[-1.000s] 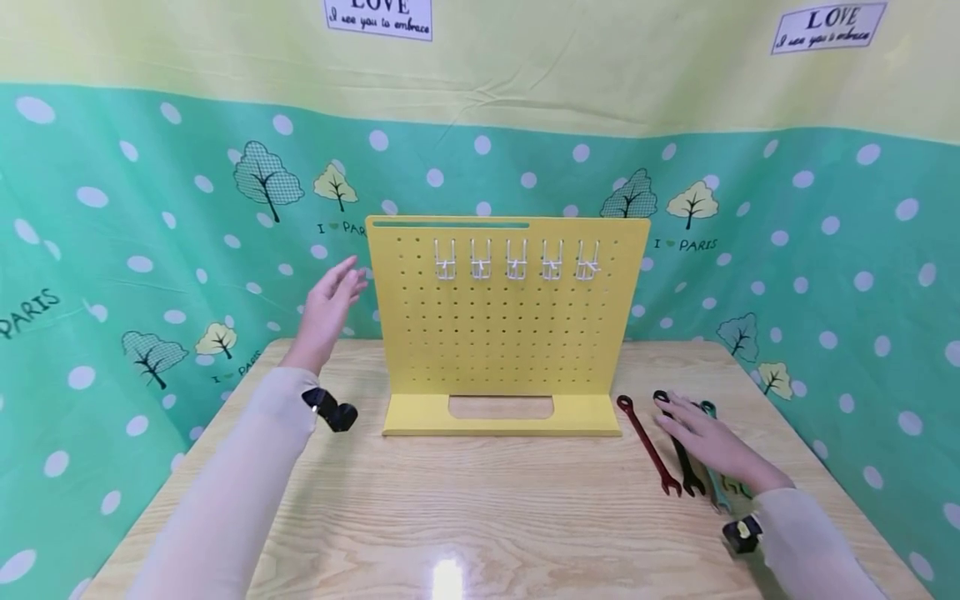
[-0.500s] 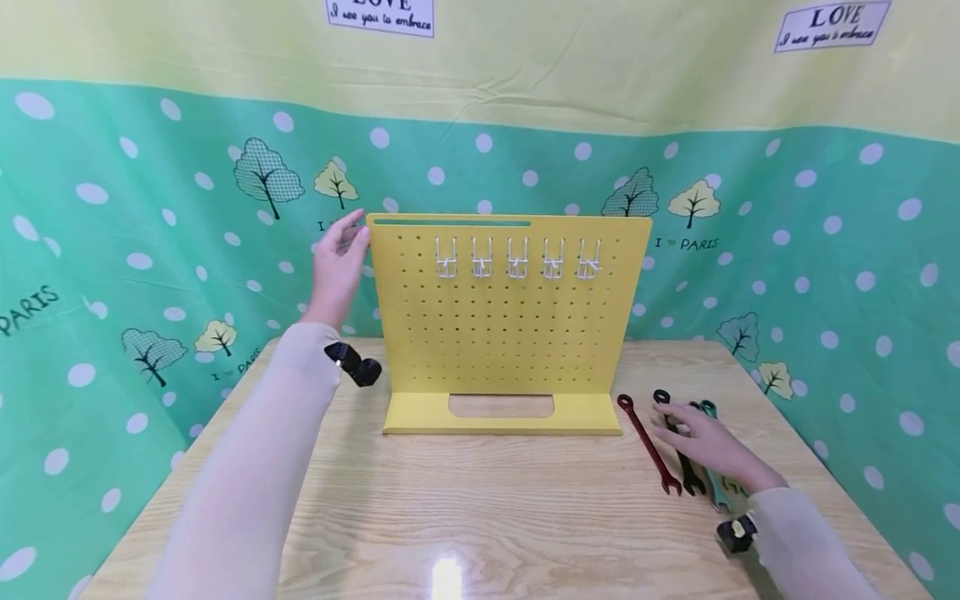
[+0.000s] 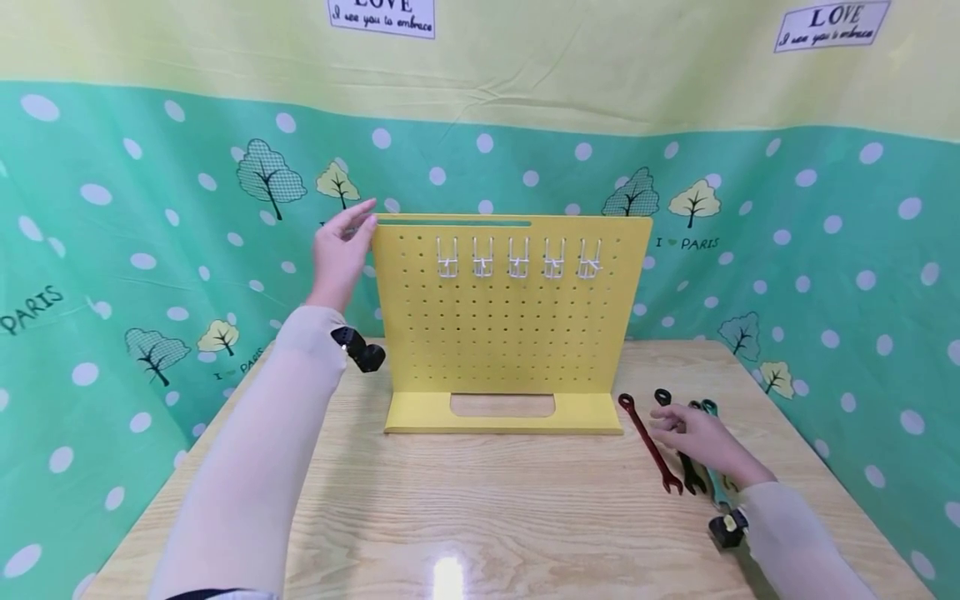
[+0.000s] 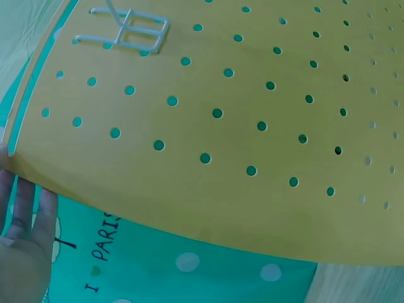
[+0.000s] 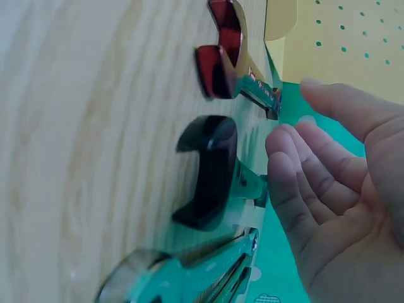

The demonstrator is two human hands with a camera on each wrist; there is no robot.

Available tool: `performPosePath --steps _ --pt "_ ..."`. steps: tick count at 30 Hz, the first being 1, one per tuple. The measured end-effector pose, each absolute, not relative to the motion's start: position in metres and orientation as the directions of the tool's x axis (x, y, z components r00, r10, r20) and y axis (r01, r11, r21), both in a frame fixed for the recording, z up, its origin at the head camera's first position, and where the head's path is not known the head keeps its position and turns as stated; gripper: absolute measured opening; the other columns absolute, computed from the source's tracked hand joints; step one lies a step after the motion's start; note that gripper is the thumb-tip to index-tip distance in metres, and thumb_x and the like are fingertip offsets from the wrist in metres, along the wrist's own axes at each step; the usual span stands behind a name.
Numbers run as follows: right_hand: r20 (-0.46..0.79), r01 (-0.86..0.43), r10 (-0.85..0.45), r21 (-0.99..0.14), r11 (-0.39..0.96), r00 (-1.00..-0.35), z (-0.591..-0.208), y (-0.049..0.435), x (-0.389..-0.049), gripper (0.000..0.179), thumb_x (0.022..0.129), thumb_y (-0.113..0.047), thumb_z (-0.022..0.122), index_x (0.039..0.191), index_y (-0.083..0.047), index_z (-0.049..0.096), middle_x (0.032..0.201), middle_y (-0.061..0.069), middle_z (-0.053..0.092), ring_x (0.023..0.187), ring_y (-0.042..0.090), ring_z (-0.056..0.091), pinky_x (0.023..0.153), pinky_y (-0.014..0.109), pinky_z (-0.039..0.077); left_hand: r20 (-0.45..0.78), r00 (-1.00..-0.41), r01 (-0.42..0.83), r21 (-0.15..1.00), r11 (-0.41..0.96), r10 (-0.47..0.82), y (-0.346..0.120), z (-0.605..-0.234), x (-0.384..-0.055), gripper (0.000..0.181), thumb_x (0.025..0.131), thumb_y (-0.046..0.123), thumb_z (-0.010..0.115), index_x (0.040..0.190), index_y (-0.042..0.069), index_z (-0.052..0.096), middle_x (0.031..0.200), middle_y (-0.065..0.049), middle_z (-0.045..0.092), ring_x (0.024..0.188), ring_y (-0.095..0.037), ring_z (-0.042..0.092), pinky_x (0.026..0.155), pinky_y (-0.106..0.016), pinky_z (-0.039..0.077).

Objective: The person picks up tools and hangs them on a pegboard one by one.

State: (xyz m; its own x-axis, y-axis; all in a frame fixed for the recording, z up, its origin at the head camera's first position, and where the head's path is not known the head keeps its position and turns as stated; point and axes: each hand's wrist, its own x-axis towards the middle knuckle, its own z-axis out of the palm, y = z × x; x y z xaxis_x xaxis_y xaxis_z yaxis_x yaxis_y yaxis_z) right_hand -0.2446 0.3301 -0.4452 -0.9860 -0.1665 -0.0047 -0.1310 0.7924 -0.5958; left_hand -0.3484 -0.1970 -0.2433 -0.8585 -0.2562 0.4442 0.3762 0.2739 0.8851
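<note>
A yellow pegboard [image 3: 502, 333] stands upright on the table, several white wire hooks [image 3: 518, 265] in a row near its top. My left hand [image 3: 337, 258] pinches the board's top left corner. In the left wrist view its fingers [image 4: 44, 221] lie behind the edge, thumb tip at the corner. To the right of the board lie a red combination wrench [image 3: 649, 446], a black one [image 5: 211, 180] and a teal one [image 5: 189, 278]. Above the black wrench hovers my right hand [image 3: 701, 437], fingers loosely bent with nothing between them. It hides part of the wrenches behind it.
The wooden table [image 3: 480, 517] reaches back to a green and yellow printed curtain [image 3: 187, 275] on three sides. A cutout [image 3: 502, 406] opens in the pegboard's base. Black wrist cameras [image 3: 360, 348] sit on both sleeves.
My left hand has risen and moved right from beside the pegboard to its top left corner, gripping it. The right hand has shifted slightly left over the wrenches, its fingers bending more.
</note>
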Motion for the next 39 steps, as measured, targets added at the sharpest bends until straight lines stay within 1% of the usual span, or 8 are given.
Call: performPosePath --steps 4,5,8,13,19,26,32,39 --pt "-0.064 -0.070 -0.141 -0.629 0.774 -0.988 -0.447 0.329 -0.248 0.041 0.095 -0.025 0.072 0.119 0.007 0.063 0.086 0.004 0.065 0.075 0.019 0.060 0.061 0.030 0.058 0.411 -0.871 0.342 0.901 0.268 -0.270 -0.197 -0.242 -0.352 0.034 0.099 0.035 0.063 0.132 0.025 0.067 0.129 0.000 0.063 0.108 -0.016 0.060 0.095 -0.031 0.054" --pt "-0.083 -0.055 -0.138 -0.632 0.773 -0.987 -0.447 0.329 -0.248 0.038 0.095 -0.024 0.072 0.116 0.007 0.064 0.082 0.004 0.063 0.072 0.019 0.060 0.060 0.031 0.058 0.409 -0.871 0.341 0.902 0.266 -0.273 -0.197 -0.242 -0.352 0.035 0.099 0.035 0.064 0.131 0.024 0.067 0.128 0.000 0.064 0.108 -0.016 0.060 0.094 -0.030 0.054" --pt "-0.117 -0.034 -0.139 -0.633 0.773 -0.983 -0.447 0.330 -0.250 0.031 0.095 -0.024 0.072 0.108 0.003 0.067 0.078 0.003 0.064 0.069 0.019 0.059 0.058 0.032 0.057 0.408 -0.870 0.344 0.905 0.251 -0.278 -0.196 -0.243 -0.351 0.036 0.098 0.033 0.066 0.131 0.018 0.067 0.125 -0.002 0.065 0.109 -0.016 0.061 0.093 -0.029 0.055" --pt "-0.165 0.005 -0.132 -0.642 0.767 -0.977 -0.449 0.329 -0.254 0.026 0.094 -0.024 0.073 0.101 0.001 0.068 0.076 0.003 0.064 0.067 0.018 0.060 0.058 0.032 0.057 0.412 -0.868 0.351 0.903 0.247 -0.277 -0.196 -0.245 -0.351 0.037 0.097 0.031 0.067 0.130 0.015 0.067 0.124 -0.003 0.065 0.110 -0.017 0.062 0.094 -0.028 0.054" --pt "-0.183 0.045 -0.087 -0.616 0.787 -0.979 -0.452 0.324 -0.259 0.025 0.092 -0.026 0.075 0.096 -0.001 0.071 0.073 0.004 0.062 0.064 0.018 0.057 0.056 0.031 0.053 0.415 -0.866 0.351 0.901 0.254 -0.277 -0.195 -0.245 -0.350 0.035 0.097 0.031 0.067 0.129 0.017 0.068 0.125 -0.003 0.065 0.111 -0.016 0.062 0.095 -0.028 0.054" --pt "-0.213 0.107 -0.026 -0.590 0.800 -0.977 -0.450 0.320 -0.261 0.022 0.090 -0.027 0.076 0.090 -0.005 0.072 0.073 0.003 0.063 0.065 0.017 0.057 0.056 0.029 0.053 0.404 -0.870 0.339 0.907 0.250 -0.285 -0.195 -0.245 -0.350 0.036 0.097 0.034 0.066 0.129 0.019 0.068 0.127 -0.003 0.065 0.113 -0.017 0.061 0.097 -0.028 0.053" --pt "-0.194 0.076 -0.036 -0.536 0.841 -0.980 -0.446 0.318 -0.262 0.026 0.089 -0.030 0.075 0.073 -0.010 0.069 0.068 0.001 0.062 0.063 0.017 0.059 0.055 0.029 0.052 0.401 -0.873 0.344 0.910 0.231 -0.277 -0.196 -0.245 -0.351 0.034 0.097 0.034 0.066 0.129 0.022 0.068 0.128 -0.003 0.064 0.114 -0.018 0.060 0.098 -0.029 0.052" --pt "-0.230 0.111 -0.024 -0.557 0.823 -0.973 -0.448 0.315 -0.264 0.038 0.088 -0.029 0.075 0.060 -0.012 0.057 0.061 0.001 0.059 0.058 0.017 0.057 0.052 0.027 0.049 0.397 -0.877 0.343 0.912 0.225 -0.272 -0.198 -0.247 -0.349 0.035 0.097 0.033 0.067 0.130 0.021 0.067 0.129 -0.003 0.064 0.114 -0.018 0.060 0.098 -0.029 0.052"
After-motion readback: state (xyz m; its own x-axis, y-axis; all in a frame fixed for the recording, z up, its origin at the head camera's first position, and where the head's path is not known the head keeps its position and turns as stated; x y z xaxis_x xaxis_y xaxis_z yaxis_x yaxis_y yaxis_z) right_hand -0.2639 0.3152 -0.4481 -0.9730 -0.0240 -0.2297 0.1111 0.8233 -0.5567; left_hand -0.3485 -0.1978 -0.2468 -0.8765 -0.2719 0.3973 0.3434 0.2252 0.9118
